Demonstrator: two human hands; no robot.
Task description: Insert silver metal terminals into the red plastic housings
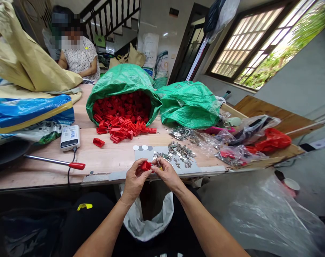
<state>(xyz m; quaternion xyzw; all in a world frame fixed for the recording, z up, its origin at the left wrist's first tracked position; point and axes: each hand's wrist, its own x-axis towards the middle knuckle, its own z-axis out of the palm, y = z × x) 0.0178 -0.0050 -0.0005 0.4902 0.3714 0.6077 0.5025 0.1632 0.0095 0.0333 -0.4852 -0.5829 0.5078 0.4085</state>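
Observation:
My left hand (135,180) is closed around a red plastic part (145,166), just over the table's front edge. Close beside it, my right hand (166,175) pinches a thin metal tool with a yellow part (160,167), its kind too small to tell. The fingertips of both hands meet at the red part. Small shiny metal pieces (181,151) lie in loose piles on a grey sheet (141,154) just beyond my hands. Many more red plastic parts (122,125) spill from a green woven sack (122,78) onto the table.
An open white sack (148,233) hangs below the table edge. A second green sack (189,105), plastic bags (240,150), a white power bank (70,137) with a cable, and a red-tipped handle (76,166) lie on the table (98,160). Another person (80,57) sits behind.

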